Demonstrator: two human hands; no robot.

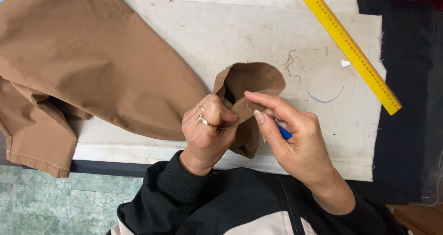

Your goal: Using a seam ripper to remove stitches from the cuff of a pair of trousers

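The left hand (207, 129) pinches the folded hem of the brown trousers (92, 64) on the cloth-covered table (240, 27). The right hand (290, 138) presses fingers on the hem and grips a blue tool (284, 133), mostly hidden. A yellow ruler (350, 48) lies apart, its top cut off.

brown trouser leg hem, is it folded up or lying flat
Folded up. The hem end of the brown trouser leg stands open as a turned-back cuff, pinched between the left hand and right hand over the cream cloth.
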